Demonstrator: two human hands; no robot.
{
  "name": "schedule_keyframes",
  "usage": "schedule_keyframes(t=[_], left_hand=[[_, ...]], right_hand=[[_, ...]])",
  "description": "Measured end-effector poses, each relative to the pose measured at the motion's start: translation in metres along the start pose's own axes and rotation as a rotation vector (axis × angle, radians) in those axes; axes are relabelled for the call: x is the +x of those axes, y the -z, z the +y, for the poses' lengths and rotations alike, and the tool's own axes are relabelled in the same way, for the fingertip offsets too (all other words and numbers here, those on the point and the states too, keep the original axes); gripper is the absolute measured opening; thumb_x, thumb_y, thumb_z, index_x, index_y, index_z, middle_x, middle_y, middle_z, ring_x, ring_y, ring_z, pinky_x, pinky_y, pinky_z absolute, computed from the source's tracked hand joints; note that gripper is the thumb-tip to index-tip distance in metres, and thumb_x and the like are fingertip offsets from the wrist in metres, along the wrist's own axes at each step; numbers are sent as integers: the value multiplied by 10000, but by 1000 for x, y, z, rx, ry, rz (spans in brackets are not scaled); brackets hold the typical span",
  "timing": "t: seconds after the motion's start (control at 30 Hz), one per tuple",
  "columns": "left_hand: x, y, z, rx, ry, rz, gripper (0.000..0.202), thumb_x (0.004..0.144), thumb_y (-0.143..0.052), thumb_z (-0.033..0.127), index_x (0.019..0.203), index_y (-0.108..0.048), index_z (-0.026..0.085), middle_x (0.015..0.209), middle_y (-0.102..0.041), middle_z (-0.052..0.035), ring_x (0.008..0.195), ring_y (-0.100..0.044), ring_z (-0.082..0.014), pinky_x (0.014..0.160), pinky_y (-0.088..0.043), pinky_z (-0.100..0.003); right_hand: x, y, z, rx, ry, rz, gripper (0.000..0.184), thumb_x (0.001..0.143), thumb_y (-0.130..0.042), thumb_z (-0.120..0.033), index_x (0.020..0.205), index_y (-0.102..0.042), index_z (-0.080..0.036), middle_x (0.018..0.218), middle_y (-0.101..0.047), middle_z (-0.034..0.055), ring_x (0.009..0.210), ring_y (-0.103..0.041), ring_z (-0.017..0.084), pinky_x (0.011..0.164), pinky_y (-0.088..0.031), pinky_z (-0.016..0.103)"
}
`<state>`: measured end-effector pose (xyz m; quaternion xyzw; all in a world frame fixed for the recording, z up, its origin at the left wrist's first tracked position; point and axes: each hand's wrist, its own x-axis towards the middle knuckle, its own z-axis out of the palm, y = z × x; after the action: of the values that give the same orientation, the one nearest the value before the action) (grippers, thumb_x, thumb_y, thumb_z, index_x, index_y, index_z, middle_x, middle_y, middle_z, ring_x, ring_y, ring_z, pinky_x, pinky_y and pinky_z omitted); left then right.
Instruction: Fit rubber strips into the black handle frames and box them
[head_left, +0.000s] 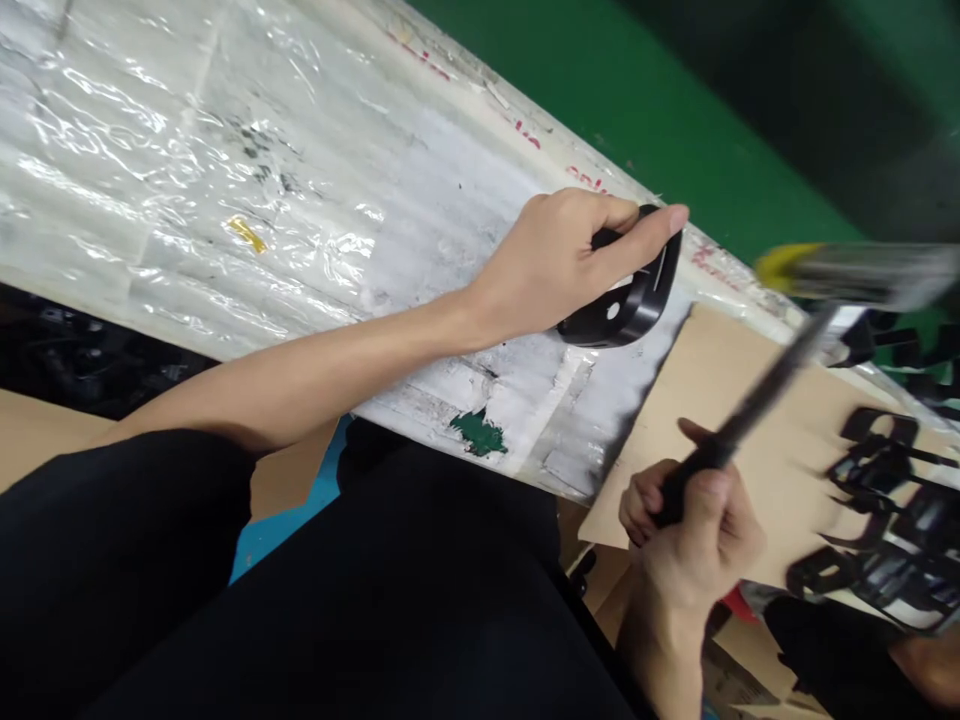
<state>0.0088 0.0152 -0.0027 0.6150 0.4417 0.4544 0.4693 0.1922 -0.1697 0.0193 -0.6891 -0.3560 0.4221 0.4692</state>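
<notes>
My left hand (562, 250) reaches across the bench and grips a glossy black curved plastic part (641, 312), with thumb and fingers around its upper side. The part rests on the white plastic-covered bench top near its far edge; white openings or spots show in it. My right hand (697, 530) is wrapped round the black handle of a hammer (776, 375). The hammer is raised to the right of the part, apart from it. Its head is smeared by motion, yellow at one end and pale at the other.
A cardboard sheet (739, 350) lies on the bench at the right, with several black plastic parts (881, 460) on it. Clear wrinkled film covers the bench top (315, 180). Another person's arm (930, 665) shows at bottom right. Dark parts (67, 345) sit below the bench's left edge.
</notes>
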Motion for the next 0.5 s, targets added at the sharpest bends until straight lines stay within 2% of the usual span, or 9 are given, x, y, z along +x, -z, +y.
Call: schedule_keyframes(t=[0.07,0.17,0.23,0.37,0.5], left_hand=[[-1,-1,-1,9,-5,4,527,1021,-522,352,570,-291,208,594,-272,31,610,-502,-92,597,-276,-262],[-2,-1,0,32,10,-4,529,1026,-503,398,570,-312,211,595,-283,26,637,-542,-105,589,-282,-262],[-2,-1,0,21,27,-7,536,1023,-521,418,571,-321,211,588,-293,27,643,-538,-105,583,-289,-261],[3,4,-3,-78,87,11,548,997,-609,427,584,-324,208,572,-312,37,614,-479,-93,571,-314,-257],[10,12,-10,-242,184,-4,530,1021,-542,478,600,-378,202,578,-320,42,563,-476,-72,566,-335,-231]], right_hand=[[-2,-7,4,19,-8,-21,386,1065,-560,-516,1311,-694,-251,578,-418,-90,378,-306,59,342,-270,162],[-2,-10,9,-133,-284,-230,481,1022,-619,-567,1338,-704,-214,596,-412,-82,414,-332,64,361,-299,175],[-1,-7,9,-205,-392,-295,532,1001,-649,-575,1362,-701,-188,609,-407,-79,427,-322,63,363,-285,181],[3,5,4,-154,-311,-222,502,992,-678,-550,1354,-707,-203,622,-414,-76,441,-335,65,376,-272,188],[16,20,0,-213,-159,-127,399,986,-707,-494,1280,-753,-228,653,-486,-58,438,-365,63,376,-286,195]])
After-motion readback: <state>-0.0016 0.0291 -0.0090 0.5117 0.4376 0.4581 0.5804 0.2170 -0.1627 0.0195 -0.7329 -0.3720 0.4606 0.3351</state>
